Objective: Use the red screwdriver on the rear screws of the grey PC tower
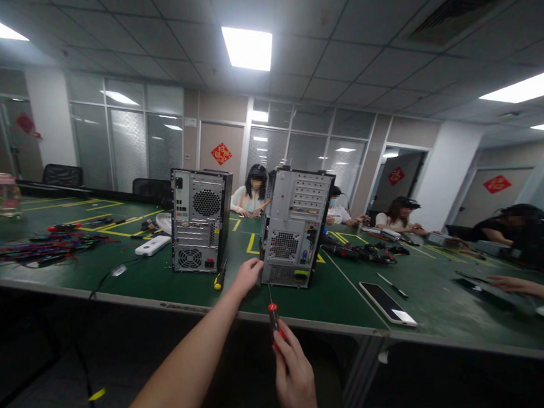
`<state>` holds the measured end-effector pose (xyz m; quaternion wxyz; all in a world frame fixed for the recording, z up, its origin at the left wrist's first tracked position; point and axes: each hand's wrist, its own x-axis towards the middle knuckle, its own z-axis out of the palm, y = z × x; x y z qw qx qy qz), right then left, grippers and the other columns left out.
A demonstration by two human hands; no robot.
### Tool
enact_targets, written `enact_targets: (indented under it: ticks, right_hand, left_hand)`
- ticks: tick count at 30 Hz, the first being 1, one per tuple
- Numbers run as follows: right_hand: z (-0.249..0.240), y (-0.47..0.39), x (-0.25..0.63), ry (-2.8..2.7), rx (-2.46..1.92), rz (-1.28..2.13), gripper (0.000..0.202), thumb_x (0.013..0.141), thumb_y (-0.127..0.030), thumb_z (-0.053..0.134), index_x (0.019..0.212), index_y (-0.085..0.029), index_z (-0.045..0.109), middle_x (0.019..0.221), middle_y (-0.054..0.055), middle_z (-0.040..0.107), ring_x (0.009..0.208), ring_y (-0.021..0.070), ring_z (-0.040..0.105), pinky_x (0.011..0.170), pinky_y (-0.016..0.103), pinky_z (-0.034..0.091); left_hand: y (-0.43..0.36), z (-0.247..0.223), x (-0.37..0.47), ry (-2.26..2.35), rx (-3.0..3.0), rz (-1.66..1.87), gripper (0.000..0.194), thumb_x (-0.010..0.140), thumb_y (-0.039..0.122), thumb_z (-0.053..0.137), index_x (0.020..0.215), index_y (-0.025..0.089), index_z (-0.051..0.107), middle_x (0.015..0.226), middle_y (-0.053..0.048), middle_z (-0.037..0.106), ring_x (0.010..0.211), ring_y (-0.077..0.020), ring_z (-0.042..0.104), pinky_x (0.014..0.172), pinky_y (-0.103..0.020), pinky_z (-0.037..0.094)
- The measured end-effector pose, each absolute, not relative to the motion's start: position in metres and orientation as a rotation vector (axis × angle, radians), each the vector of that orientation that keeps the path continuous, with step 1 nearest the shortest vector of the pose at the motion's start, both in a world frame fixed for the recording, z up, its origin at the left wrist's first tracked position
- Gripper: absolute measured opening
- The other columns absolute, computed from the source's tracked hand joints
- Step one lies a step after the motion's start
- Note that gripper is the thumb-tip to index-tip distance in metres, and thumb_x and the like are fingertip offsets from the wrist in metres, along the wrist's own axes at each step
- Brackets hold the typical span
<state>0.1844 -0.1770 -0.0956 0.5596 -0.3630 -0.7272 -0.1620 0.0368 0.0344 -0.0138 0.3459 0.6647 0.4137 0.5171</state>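
Two grey computer towers stand on the green table (165,280), rear panels toward me. My left hand (248,275) rests against the lower left corner of the right tower (297,233), which is tilted. My right hand (293,376) is below the table's front edge, closed around a red-handled screwdriver (273,316) whose thin shaft points up toward that tower's bottom edge. The left tower (201,218) stands upright, untouched.
A yellow-handled screwdriver (220,276) lies by the left tower. A white phone (388,303) and a pen lie to the right. Coloured cables (46,248), a white box (152,245) and a jar (3,195) sit left. Several people work at the far and right sides.
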Motion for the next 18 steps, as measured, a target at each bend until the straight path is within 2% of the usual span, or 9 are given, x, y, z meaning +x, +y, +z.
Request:
enact_targets:
  ticks: [9,13,16,18]
  right_hand:
    - [-0.0961,-0.1803,0.1828,-1.701,-0.851,-0.280,0.053,0.101,-0.007,0.048,0.150,-0.027,0.057,0.147,0.013,0.063,0.131,0.0258,0.065,0.096,0.034,0.065]
    - [-0.0976,-0.1793,0.1849,-1.665,-0.897,-0.327,0.042,0.100,-0.012,0.058,0.139,-0.024,0.066,0.135,0.013,0.070,0.122,0.0254,0.071,0.098,0.038,0.064]
    - [-0.0971,-0.1795,0.1852,-1.642,-0.935,-0.353,0.030,0.099,-0.019,0.064,0.128,-0.023,0.072,0.125,0.013,0.073,0.112,0.0241,0.075,0.091,0.035,0.066]
    - [-0.0962,-0.1801,0.1845,-1.635,-0.945,-0.365,0.030,0.099,-0.018,0.063,0.127,-0.024,0.073,0.122,0.012,0.072,0.107,0.0222,0.076,0.089,0.032,0.066]
  left_hand:
    - [0.0374,-0.0162,0.0373,1.102,1.744,1.351,0.033,0.090,0.046,0.050,0.076,0.019,0.063,0.078,-0.003,0.067,0.079,-0.0191,0.060,0.072,-0.028,0.045]
    - [0.0350,-0.0142,0.0368,1.086,1.736,1.357,0.033,0.089,0.046,0.049,0.074,0.019,0.062,0.075,-0.003,0.065,0.076,-0.0186,0.059,0.070,-0.028,0.043]
    - [0.0319,-0.0118,0.0365,1.097,1.725,1.347,0.033,0.089,0.046,0.050,0.074,0.019,0.062,0.074,-0.002,0.064,0.073,-0.0182,0.058,0.069,-0.029,0.042]
    - [0.0309,-0.0112,0.0365,1.096,1.723,1.352,0.033,0.089,0.046,0.050,0.073,0.019,0.062,0.073,-0.002,0.063,0.072,-0.0182,0.057,0.070,-0.029,0.041]
